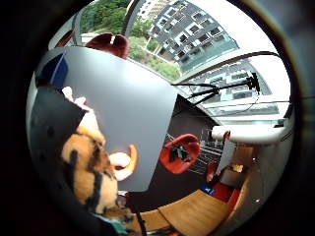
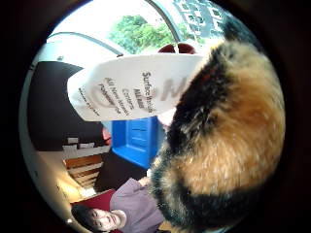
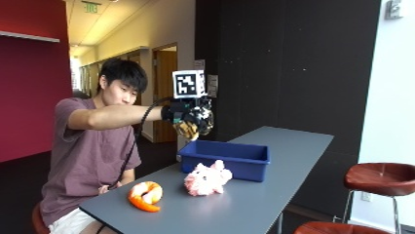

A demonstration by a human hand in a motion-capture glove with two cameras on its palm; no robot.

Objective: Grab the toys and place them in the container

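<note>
One toy in hand: gloved right hand [image 3: 193, 117] raised well above the table, fingers curled round a striped orange-and-black plush tiger [image 3: 189, 129], hanging over the near corner of the blue rectangular plastic bin [image 3: 227, 158]. Same fuzzy striped toy filling much of the thumb-side palm view [image 2: 228, 141], so close to the palm.

Risks, as judgement: released from this height and this near the bin's corner, could strike the rim and bounce onto the grey tabletop [image 3: 285, 161] or off the edge. Soft, light plush, likely to tumble rather than drop straight. Safer lowered and carried further over the opening.

Bin contents hidden behind its front wall; cannot tell whether anything lies inside.

Two toys not yet collected: pink plush pig [image 3: 207, 178] just beside the bin's front wall, orange-and-white curled plush shrimp [image 3: 145, 196] nearer the table's end.
</note>
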